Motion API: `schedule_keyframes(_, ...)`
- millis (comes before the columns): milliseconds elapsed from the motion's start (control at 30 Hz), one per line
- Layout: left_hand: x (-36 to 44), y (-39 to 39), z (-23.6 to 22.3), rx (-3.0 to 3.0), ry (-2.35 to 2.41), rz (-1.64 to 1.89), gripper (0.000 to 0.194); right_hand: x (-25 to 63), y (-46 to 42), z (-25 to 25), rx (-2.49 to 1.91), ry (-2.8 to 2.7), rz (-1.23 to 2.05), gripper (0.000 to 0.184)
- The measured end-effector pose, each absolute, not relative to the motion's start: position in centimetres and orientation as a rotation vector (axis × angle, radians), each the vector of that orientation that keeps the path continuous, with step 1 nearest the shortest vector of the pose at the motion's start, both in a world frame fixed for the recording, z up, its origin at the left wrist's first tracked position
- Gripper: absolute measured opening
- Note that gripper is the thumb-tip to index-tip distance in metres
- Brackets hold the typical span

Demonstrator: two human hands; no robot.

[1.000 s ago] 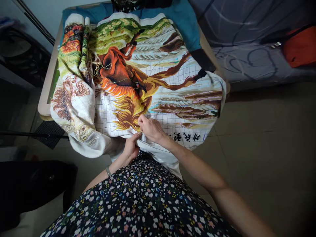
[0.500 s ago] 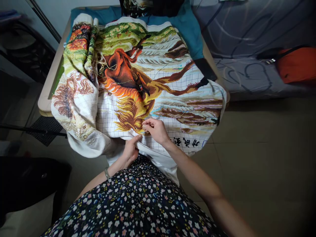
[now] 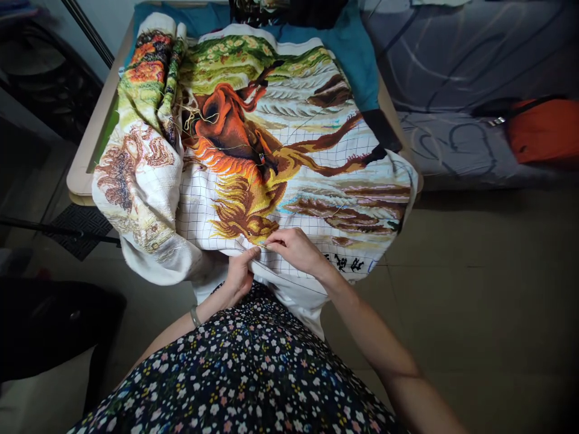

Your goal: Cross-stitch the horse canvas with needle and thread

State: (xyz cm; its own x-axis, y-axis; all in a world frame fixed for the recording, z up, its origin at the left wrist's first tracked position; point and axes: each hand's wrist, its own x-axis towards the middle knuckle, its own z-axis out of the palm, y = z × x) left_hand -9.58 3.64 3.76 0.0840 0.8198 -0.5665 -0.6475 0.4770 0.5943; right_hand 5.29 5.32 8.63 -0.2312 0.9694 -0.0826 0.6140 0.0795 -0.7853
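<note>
A large cross-stitch cloth [image 3: 312, 181] with a horse design and a grid of lines is spread over the table and hangs over its near edge. My left hand [image 3: 239, 271] grips the cloth's near edge, thumb on top and fingers underneath, out of sight. Just to the right, my right hand [image 3: 294, 250] is closed in a pinch at the stitched horse head [image 3: 253, 226], close to my left thumb. What lies between those fingertips is too small to make out. On the left, part of the cloth is rolled and folded [image 3: 145, 150].
Loose threads [image 3: 203, 114] lie on the cloth. Under it is a wooden-edged table [image 3: 84, 172] with a teal cover [image 3: 362, 66]. Dark material [image 3: 316, 12] sits at the back. To the right stands a grey patterned sofa [image 3: 452, 144] with an orange bag [image 3: 543, 129].
My right hand has moved slightly down and right over the cloth, still pinched. My left hand keeps its hold on the edge. The view has shifted a little.
</note>
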Motion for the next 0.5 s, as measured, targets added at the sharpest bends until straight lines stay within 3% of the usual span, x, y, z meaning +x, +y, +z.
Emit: schedule_keyframes(500,-9.5,3.7,3.1,0.201,1.002,1.138,0.061,4.7,6.0,10.5,-1.761,-2.261,0.991,0.034)
